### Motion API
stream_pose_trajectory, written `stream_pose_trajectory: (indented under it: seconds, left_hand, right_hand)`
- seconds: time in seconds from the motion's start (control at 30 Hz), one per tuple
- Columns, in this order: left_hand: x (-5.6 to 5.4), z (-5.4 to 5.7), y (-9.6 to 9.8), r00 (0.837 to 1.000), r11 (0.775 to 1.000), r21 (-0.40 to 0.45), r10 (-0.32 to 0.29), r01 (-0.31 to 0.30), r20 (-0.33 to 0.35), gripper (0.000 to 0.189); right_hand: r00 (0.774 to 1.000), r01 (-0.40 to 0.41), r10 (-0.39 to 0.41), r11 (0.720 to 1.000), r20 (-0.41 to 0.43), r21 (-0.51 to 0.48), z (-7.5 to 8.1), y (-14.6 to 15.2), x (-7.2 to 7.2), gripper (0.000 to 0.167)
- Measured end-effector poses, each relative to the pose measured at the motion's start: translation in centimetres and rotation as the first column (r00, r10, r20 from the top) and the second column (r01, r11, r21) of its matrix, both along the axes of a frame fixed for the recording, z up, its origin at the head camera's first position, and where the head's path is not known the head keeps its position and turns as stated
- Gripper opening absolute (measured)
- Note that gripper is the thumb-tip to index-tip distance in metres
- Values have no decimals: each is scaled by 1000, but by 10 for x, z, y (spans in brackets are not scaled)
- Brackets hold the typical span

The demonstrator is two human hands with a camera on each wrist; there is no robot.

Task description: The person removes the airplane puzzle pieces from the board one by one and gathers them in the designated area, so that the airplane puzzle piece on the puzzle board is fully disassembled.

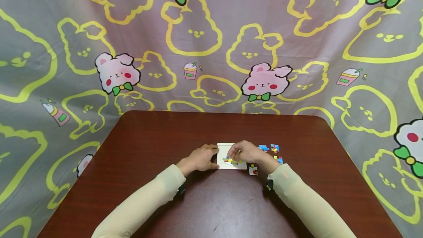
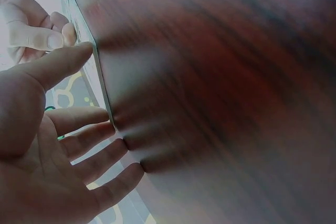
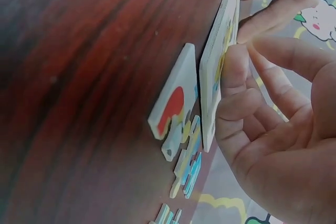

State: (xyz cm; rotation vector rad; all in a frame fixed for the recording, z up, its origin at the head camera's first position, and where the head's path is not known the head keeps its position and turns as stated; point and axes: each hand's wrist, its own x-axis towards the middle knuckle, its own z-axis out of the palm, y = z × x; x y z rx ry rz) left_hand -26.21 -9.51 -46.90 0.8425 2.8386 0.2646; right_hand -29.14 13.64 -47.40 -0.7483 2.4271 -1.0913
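A pale, flat puzzle board (image 1: 222,149) with a coloured picture lies on the table. My left hand (image 1: 202,158) rests at its left edge, thumb near the front corner and fingers (image 2: 86,139) spread along the side. Over the board is my right hand (image 1: 244,151), its fingers curled and its fingertips close together at the board's face. In the right wrist view, no piece shows between the right hand's thumb and fingers (image 3: 235,64). A loose puzzle piece (image 3: 172,100) with a red patch lies just beside the board's near right corner.
More loose jigsaw pieces (image 1: 274,148) in blue, yellow and red lie right of the board, partly behind the right wrist. The dark brown wooden table (image 1: 158,135) extends around them. A patterned grey cloth (image 1: 211,39) hangs behind and at both sides.
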Motion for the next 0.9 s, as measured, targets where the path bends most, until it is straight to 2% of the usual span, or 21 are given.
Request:
stream_pose_trajectory:
  seconds: [0.2, 0.43, 0.6, 0.9]
  left_hand:
    - [0, 1, 0, 1000, 1000, 0, 2, -2, -2, 66]
    - [1, 1, 0, 1000, 1000, 1, 4, -4, 3, 66]
    - [1, 1, 0, 1000, 1000, -1, 5, -5, 5, 66]
    - [0, 0, 1, 1000, 1000, 3, 1, -1, 2, 66]
  right_hand:
    - [1000, -13, 13, 1000, -17, -6, -1, -1, 0, 20]
    - [999, -15, 16, 999, -33, 32, -2, -3, 0, 22]
    - [999, -26, 26, 1000, -23, 7, -1, -5, 1, 22]
    - [1000, 3, -4, 999, -24, -40, -1, -8, 1, 14]
